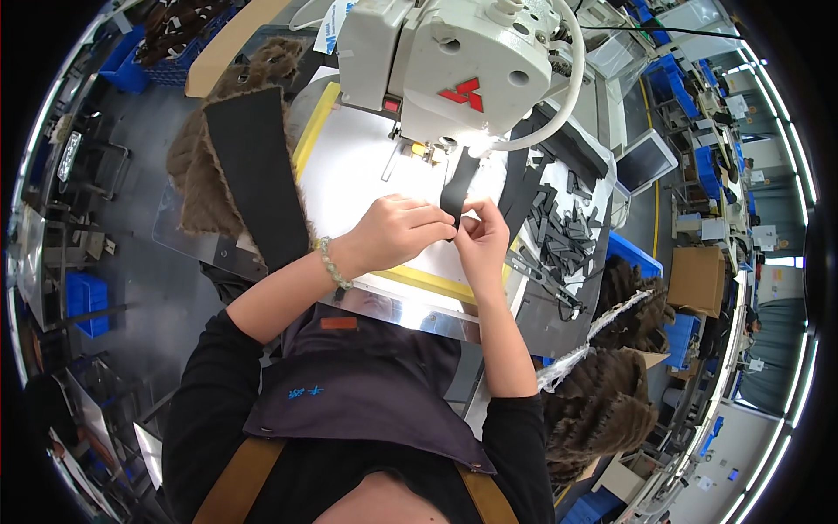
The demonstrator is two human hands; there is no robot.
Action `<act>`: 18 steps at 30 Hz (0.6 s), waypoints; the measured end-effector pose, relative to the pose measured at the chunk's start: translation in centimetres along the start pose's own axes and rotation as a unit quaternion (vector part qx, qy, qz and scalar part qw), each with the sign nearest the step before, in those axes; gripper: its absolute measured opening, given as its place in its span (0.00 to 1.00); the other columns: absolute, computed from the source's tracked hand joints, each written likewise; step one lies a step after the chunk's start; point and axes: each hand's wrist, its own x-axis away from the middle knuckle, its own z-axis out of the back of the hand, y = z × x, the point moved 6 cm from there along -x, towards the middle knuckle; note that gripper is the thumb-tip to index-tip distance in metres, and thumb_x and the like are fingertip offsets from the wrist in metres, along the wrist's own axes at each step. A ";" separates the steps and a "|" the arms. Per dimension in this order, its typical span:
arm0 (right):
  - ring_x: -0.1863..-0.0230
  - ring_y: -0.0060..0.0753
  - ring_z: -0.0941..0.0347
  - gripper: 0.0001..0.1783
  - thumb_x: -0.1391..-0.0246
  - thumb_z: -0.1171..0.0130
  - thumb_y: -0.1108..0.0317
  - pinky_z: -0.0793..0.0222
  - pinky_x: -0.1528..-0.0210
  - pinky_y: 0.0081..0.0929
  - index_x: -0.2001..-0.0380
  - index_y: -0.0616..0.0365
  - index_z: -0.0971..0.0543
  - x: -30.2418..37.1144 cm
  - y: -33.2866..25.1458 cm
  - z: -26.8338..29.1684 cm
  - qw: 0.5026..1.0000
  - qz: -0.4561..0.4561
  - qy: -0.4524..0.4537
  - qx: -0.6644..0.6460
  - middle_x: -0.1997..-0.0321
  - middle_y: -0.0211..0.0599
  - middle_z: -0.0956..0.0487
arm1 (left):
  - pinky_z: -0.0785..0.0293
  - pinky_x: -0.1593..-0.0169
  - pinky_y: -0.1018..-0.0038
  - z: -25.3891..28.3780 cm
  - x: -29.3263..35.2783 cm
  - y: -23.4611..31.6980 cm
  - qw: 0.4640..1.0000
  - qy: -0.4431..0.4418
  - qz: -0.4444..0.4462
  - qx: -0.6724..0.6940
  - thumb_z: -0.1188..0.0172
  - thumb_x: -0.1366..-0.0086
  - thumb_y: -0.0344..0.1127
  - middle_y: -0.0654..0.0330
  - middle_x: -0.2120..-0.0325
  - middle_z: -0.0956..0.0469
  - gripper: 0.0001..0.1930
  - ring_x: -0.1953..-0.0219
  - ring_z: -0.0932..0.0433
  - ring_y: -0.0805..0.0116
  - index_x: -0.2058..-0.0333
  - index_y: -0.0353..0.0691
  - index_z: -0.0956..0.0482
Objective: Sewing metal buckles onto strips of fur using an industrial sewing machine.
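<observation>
A narrow black strip (457,185) lies lengthwise on the white sewing bed (349,166), its far end close to the needle area of a white sewing machine (471,61). My left hand (397,229) is closed, its fingertips pinching the strip's near end from the left. At the same end my right hand (482,246) has thumb and fingers pressed together on the strip from the other side. The exact grip between the fingertips is partly hidden. A bracelet of pale beads (333,264) circles my left wrist.
Brown fur pieces, one with a wide black panel (253,170), hang at the left. Many small black pieces (559,223) and scissors (546,278) lie right of the bed. More brown fur (602,410) is stacked at the lower right. A tablet (646,162) stands beyond.
</observation>
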 end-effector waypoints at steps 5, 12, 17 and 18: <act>0.62 0.24 0.21 0.30 0.56 0.38 0.85 0.27 0.68 0.16 0.49 0.56 0.34 -0.5 -1.5 -1.5 0.998 0.032 0.022 -0.055 0.41 0.41 0.33 | 0.29 0.75 0.78 1.1 0.5 0.0 0.998 0.039 -0.007 0.039 0.37 0.52 0.24 0.67 0.70 0.18 0.07 0.75 0.21 0.73 0.73 0.43 0.20; 0.68 0.31 0.22 0.30 0.67 0.40 0.87 0.26 0.68 0.23 0.56 0.52 0.22 -0.1 -2.4 -1.1 0.885 0.250 0.020 0.393 0.41 0.40 0.31 | 0.25 0.71 0.77 0.9 1.1 -0.1 0.999 -0.014 -0.016 0.037 0.37 0.51 0.27 0.63 0.69 0.18 0.05 0.70 0.19 0.71 0.72 0.41 0.19; 0.62 0.39 0.23 0.23 0.71 0.42 0.85 0.26 0.61 0.30 0.65 0.55 0.19 0.2 -3.1 -1.2 0.820 0.317 0.018 0.476 0.58 0.34 0.21 | 0.23 0.66 0.76 0.9 1.5 0.5 0.997 -0.061 -0.053 0.018 0.39 0.50 0.29 0.64 0.70 0.21 0.05 0.67 0.20 0.70 0.72 0.41 0.23; 0.62 0.39 0.23 0.23 0.71 0.42 0.85 0.26 0.61 0.30 0.65 0.55 0.19 0.2 -3.0 -1.1 0.821 0.317 0.018 0.475 0.58 0.34 0.21 | 0.23 0.65 0.76 0.8 1.6 0.5 0.995 -0.070 -0.065 0.016 0.39 0.51 0.29 0.65 0.70 0.22 0.06 0.66 0.20 0.70 0.72 0.41 0.23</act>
